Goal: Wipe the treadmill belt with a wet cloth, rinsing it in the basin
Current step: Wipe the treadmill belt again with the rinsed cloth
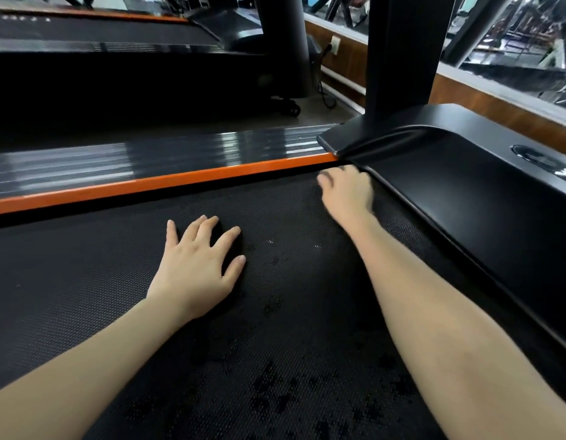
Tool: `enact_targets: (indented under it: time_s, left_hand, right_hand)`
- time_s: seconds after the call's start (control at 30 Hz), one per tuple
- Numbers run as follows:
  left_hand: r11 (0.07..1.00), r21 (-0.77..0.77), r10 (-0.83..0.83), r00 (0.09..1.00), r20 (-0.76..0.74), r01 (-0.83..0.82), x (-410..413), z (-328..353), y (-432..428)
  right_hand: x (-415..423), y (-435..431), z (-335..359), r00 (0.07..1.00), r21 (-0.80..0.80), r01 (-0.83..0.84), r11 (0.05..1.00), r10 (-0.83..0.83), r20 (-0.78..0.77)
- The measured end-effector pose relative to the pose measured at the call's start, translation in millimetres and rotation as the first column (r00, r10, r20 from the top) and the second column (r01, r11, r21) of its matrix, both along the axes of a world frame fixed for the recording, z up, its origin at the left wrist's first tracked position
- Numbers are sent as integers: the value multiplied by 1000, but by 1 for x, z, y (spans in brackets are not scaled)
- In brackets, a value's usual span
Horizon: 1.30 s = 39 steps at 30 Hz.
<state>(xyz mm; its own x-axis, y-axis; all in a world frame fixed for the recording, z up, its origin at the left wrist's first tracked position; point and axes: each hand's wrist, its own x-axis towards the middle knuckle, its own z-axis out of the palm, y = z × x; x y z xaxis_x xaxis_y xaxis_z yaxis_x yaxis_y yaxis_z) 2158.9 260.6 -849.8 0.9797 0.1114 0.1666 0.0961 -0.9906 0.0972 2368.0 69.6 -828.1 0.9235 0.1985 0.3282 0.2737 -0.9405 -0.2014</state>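
The treadmill belt [116, 281] lies directly beneath both hands, its long axis running parallel to the orange edge strip [167, 181] and ending at the smooth black motor cover [465, 185]. The left hand [195, 265] is pressed flat on the belt, fingers spread; a darker patch under them may be a cloth, but this cannot be confirmed. The right hand [346, 192] is extended to the far belt corner beside the cover; it is blurred, so its grip cannot be told. The belt is finely dimpled and matt, with damp blotches [275, 392] in the near part. No basin is seen
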Motion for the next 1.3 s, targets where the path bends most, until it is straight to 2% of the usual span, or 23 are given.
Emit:
enact_targets:
  time_s: [0.1, 0.17, 0.23, 0.3, 0.33, 0.4, 0.5, 0.6, 0.7, 0.77, 0.9, 1.0, 1.07, 1.13, 1.23, 1.3]
  left_hand:
    - [1000, 3, -10, 1000, 9, 10, -1, -1, 1]
    - [1000, 16, -17, 1000, 15, 17, -2, -3, 2]
    - [999, 29, -13, 1000, 24, 12, -2, -3, 2]
    - [999, 40, -14, 999, 33, 12, -1, -3, 2]
    - [999, 45, -16, 999, 39, 14, 0, -4, 2]
    - [999, 50, -16, 999, 41, 14, 1, -6, 2]
    - [999, 49, -12, 998, 61, 9, 3, -9, 3]
    - [999, 50, -9, 998, 70, 6, 3, -8, 3]
    - [998, 57, -9, 999, 44, 6, 1, -6, 2]
    - [999, 33, -16, 999, 32, 15, 1, -6, 3]
    - [999, -31, -7, 999, 36, 8, 1, -3, 6]
    - [999, -39, 5, 999, 39, -3, -1, -3, 5]
    - [999, -37, 0, 999, 34, 1, 0, -3, 4]
    - [1000, -25, -1, 1000, 29, 2, 1, -2, 4]
    - [1000, -7, 0, 999, 35, 0, -1, -1, 2]
    - [1000, -4, 1, 1000, 26, -1, -3, 0, 2]
  right_hand:
    - [-35, 23, -6, 936, -125, -336, 933, 346, 63]
    - [-31, 11, -1, 917, -223, -368, 903, 392, 73]
    - [-3, -14, 6, 982, -252, -155, 955, 176, 65]
    - [22, -40, 14, 993, -196, 119, 973, -118, 16]
    - [31, -44, 14, 979, -150, 200, 968, -203, -7]
    - [38, -30, 10, 971, -118, 234, 965, -237, -13]
    - [37, -1, 5, 994, -98, 105, 990, -107, -13]
    - [29, 11, 1, 992, -109, -127, 986, 127, -9]
    - [0, 20, 2, 926, -126, -378, 917, 376, -37]
    - [-22, 19, 7, 884, -139, -468, 873, 462, -75]
    - [-38, -23, 12, 869, -228, -495, 839, 486, -98]
    - [-42, -51, 14, 947, -151, -318, 936, 305, -104]
    - [-62, -48, 14, 955, -117, -277, 954, 260, -139]
    - [-106, -43, 10, 918, -115, -396, 911, 388, -86]
    - [-180, -58, 4, 747, -79, -664, 744, 665, -18]
    - [-172, -65, 5, 728, -133, -682, 719, 685, -34]
